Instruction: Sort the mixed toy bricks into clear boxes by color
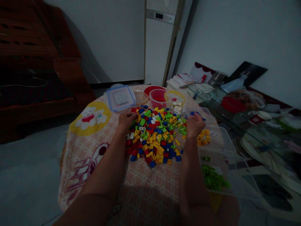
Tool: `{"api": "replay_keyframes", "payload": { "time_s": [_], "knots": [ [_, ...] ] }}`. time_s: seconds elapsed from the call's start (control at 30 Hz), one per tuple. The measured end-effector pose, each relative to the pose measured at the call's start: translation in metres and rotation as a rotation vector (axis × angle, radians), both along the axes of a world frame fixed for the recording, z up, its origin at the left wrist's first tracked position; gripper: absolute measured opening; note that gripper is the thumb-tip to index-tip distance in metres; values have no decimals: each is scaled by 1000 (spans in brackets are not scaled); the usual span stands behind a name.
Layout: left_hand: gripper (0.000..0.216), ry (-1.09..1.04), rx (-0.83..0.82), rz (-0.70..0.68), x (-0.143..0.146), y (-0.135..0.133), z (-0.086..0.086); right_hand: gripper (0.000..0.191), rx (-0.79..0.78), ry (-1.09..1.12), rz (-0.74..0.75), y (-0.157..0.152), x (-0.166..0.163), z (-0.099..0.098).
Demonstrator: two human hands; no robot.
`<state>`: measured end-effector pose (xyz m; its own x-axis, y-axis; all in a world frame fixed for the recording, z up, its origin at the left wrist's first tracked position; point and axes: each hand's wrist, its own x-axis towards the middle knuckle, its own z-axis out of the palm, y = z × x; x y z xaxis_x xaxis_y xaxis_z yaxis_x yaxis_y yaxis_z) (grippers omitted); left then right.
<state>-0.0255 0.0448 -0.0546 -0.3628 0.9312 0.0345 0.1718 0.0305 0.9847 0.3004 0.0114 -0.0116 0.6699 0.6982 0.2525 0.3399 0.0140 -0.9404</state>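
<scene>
A heap of mixed toy building bricks (154, 135), in red, blue, yellow, green and white, spreads over the middle of the cloth-covered round table (150, 188). My left hand (126, 121) rests at the heap's upper left edge, its fingers bent together among the bricks; what they hold is hidden. On the other side, my right hand (196, 124) is beside some blue bricks (194, 113) in a clear container. Its fingers are curled too, and I cannot make out what is in them.
Clear containers hold green bricks (213, 179), yellow bricks (203, 137) and white bricks (176, 107) separately. A blue-edged lid (120, 98) and a round tub (158, 99) stand at the back. To the right is a cluttered glass table (209, 99); a wooden bench (68, 78) is at left.
</scene>
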Motion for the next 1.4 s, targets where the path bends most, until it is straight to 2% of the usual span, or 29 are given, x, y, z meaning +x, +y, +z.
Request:
{"api": "replay_keyframes", "payload": {
  "time_s": [0.17, 0.33, 0.57, 0.77, 0.9, 1.07, 1.17, 1.4],
  "knots": [
    [16, 7, 0, 7, 0, 0, 2, 41, -194, -147, 284, -5, -19, 1],
    [16, -12, 2, 5, 1, -1, 3, 29, -278, -399, 481, -10, -38, 7],
    [15, -36, 2, 10, 2, -1, 2, 21, -387, -625, 616, -13, -53, 13],
    [14, -29, 1, 4, 1, 0, 1, 23, -417, -649, 628, -14, -55, 11],
    [15, -34, 10, -6, 0, 2, -2, 17, -352, -573, 647, -12, -51, 8],
    [16, -11, 11, -2, -1, 4, -5, 21, -320, -298, 634, -11, -43, 5],
    [16, -12, 12, 8, -1, 3, -3, 25, -311, -151, 554, -10, -38, 5],
    [18, 15, 13, 0, -1, 1, -4, 21, -174, 218, 301, -9, -25, 13]
  ]
}}
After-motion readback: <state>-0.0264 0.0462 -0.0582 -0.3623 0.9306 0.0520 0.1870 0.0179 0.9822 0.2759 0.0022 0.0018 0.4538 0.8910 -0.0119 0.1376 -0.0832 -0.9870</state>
